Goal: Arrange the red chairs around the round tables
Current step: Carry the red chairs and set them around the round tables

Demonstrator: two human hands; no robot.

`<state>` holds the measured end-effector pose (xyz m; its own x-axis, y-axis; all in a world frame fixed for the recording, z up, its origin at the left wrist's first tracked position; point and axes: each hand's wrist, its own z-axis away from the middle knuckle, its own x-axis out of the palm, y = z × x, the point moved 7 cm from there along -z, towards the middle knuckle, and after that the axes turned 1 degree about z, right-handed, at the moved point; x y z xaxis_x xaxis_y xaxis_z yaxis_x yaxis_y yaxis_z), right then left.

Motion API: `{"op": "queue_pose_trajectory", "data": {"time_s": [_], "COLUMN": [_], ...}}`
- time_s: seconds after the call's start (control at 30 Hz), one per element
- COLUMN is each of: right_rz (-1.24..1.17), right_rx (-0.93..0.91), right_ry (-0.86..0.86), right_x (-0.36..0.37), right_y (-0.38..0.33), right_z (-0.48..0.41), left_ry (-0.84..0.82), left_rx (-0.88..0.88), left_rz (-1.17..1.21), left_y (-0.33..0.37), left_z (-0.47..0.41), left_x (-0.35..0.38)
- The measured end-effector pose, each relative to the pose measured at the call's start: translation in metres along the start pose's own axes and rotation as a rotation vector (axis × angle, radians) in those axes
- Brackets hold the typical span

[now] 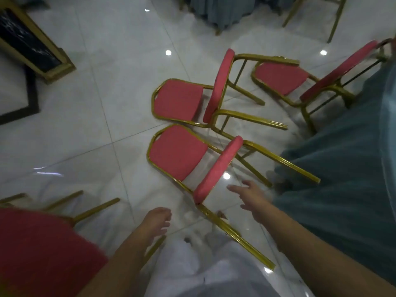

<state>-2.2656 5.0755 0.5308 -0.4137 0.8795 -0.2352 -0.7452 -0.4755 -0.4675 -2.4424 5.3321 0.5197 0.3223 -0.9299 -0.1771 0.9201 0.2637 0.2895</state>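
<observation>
While right hand [250,198] and left hand [157,221] hover open, empty, the nearest red chair [177,152] at twelve o'clock looks stiff, probably light; grip its padded backrest [218,170].

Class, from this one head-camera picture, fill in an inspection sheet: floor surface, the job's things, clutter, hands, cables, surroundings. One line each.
Surface: glossy white tiled floor, with light reflections.
Job's things: three gold-framed red chairs close together: nearest chair, middle chair, far chair; fourth red chair at lower left; teal tablecloth of a table at right.
Clutter: nothing seen.
Hands: left hand loosely curled, holding nothing; right hand with fingers spread, extended toward the nearest chair's backrest, not gripping it.
Cables: nothing seen.
Surroundings: black-and-gold stand at upper left; gold chair frame and teal cloth at top.
</observation>
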Motion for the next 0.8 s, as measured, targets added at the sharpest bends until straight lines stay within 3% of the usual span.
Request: {"op": "queue_pose_trajectory", "data": {"time_s": [0.27,0.47,0.57,0.67,0.8], "right_rz": [-0.163,-0.387,-0.476,-0.52,-0.48], "right_rx": [0.206,0.119,0.103,0.103,0.031], "right_ry": [0.153,0.24,0.373,0.374,0.32], "right_x": [0.056,0.087,0.09,0.093,0.115], "right_y": [0.009,0.003,0.01,0.014,0.006], "right_z": [-0.137,-0.22,-0.244,-0.247,-0.234], "left_ry": [-0.15,-0.246,-0.369,-0.396,-0.341], "left_rx": [-0.279,-0.52,-0.618,-0.701,-0.581], "left_rz": [0.196,0.333,0.547,0.678,0.734], "left_y": [-0.011,-0.025,-0.028,-0.031,-0.034], "left_z": [-0.138,-0.231,-0.257,-0.266,-0.275], "left_x": [0.065,0.108,0.137,0.151,0.141]}}
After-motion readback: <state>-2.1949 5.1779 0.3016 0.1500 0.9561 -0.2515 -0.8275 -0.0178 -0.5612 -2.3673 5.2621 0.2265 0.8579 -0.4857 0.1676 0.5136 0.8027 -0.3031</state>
